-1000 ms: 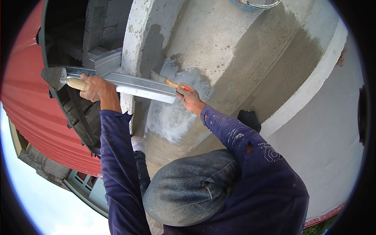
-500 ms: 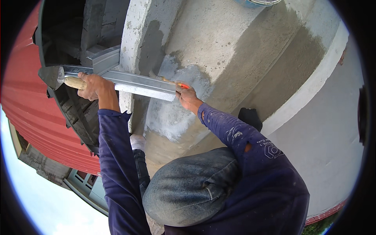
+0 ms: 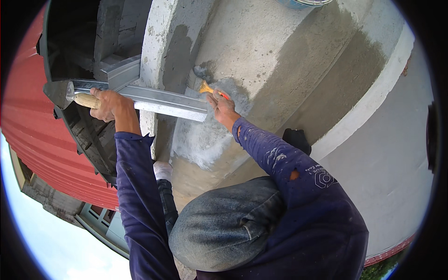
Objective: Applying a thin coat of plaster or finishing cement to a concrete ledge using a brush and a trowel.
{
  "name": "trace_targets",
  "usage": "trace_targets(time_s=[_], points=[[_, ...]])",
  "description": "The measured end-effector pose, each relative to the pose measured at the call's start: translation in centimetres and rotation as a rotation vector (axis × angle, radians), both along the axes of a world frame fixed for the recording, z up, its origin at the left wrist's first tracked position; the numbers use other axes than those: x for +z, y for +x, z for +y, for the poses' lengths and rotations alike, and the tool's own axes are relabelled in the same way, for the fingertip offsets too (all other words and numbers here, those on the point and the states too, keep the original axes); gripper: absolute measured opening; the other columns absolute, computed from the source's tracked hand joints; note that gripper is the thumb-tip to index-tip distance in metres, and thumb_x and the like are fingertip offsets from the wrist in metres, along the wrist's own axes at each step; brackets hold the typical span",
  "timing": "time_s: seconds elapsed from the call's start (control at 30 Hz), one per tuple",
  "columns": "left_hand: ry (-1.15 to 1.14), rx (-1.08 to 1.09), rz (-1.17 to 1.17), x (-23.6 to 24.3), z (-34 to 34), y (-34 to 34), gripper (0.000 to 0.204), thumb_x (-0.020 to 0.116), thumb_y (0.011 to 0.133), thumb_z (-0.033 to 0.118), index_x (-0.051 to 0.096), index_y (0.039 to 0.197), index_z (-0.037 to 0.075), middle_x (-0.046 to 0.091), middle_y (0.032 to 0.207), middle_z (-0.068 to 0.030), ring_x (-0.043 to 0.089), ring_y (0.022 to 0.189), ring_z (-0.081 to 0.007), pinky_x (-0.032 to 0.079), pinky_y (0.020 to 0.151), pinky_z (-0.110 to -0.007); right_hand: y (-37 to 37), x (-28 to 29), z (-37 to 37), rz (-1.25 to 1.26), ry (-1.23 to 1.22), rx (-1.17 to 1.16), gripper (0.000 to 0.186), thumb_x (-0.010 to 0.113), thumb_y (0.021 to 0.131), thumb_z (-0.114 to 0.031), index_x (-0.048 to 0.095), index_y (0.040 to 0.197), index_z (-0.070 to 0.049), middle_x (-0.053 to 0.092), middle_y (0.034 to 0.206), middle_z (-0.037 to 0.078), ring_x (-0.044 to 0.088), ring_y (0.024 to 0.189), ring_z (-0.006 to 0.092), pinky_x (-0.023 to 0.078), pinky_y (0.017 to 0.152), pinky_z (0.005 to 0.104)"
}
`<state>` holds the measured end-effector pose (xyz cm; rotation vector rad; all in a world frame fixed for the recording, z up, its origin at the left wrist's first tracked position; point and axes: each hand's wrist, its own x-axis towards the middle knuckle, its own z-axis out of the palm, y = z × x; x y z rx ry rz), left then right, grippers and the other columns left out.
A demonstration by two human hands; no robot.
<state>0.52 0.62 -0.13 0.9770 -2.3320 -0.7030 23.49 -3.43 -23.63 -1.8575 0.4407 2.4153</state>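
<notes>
So, both hands are kept busy here. Left of centre, a wooden-handled trowel is pinched by the left hand, its grey blade angled toward the left edge. A galvanized steel channel is crossed by the same hand; whether it's properly gripped or just leaned on can't be told, since the fingers' undersides are hidden. Near the middle of the frame, a paintbrush is pinched by the right hand, around the red end of its yellow-orange handle. Its bristles are blurred, so contact with the concrete ledge can't be confirmed. The channel's free end is set just beside the right hand.

Handling-wise, the channel would be guessed as light for its length but stiff, with slick faces and probably sharp cut ends, so it's best held around the folded sides, away from the tips. The trowel is likely blade-heavy; best gripped on the wood. The brush should be light, soft only at the bristles, easily held by the handle.

A bucket is cut off at the top edge, and red corrugated roofing is seen at left.
</notes>
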Motion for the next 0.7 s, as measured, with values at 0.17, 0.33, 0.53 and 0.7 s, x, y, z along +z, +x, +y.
trace_targets(time_s=[0.17,0.33,0.53,0.7], points=[[-0.011,0.016,0.041,0.4,-0.8,-0.5,0.058,0.070,0.090,0.044,0.052,0.121,-0.002,0.066,0.105,-0.0249,0.069,0.096,-0.0370,0.063,0.080,-0.045,0.2,4.7,-3.3,-0.017,0.038,0.524,0.016,0.063,0.094,0.000,0.062,0.110,0.002,0.065,0.109,0.016,0.071,0.091,0.0272,0.064,0.084,0.0336],[-0.060,0.020,0.023,-0.2,-0.7,-0.5,0.058,0.071,0.089,0.044,0.053,0.121,-0.002,0.066,0.103,-0.0246,0.070,0.094,-0.0371,0.063,0.078,-0.046,-4.8,0.4,7.6,-0.080,0.248,-0.016,0.020,0.063,0.096,-0.006,0.057,0.114,0.002,0.063,0.114,0.019,0.070,0.093,0.0296,0.061,0.092,0.0361],[-0.024,0.019,0.044,0.2,-0.3,-0.2,0.057,0.072,0.089,0.043,0.053,0.119,-0.002,0.067,0.103,-0.0245,0.069,0.094,-0.0370,0.062,0.077,-0.046,-8.9,1.5,17.1,0.031,0.951,-0.051,0.014,0.064,0.096,-0.007,0.062,0.107,0.002,0.065,0.105,0.019,0.070,0.090,0.0265,0.060,0.091,0.0336],[-0.030,0.018,0.070,0.4,-1.1,-0.7,0.057,0.072,0.089,0.042,0.053,0.121,-0.001,0.066,0.103,-0.0244,0.070,0.094,-0.0369,0.063,0.078,-0.046,-5.5,2.7,9.8,-0.006,1.181,0.594,0.016,0.069,0.092,-0.008,0.066,0.107,-0.002,0.069,0.091,0.008,0.068,0.084,0.0155,0.054,0.077,0.0281]])
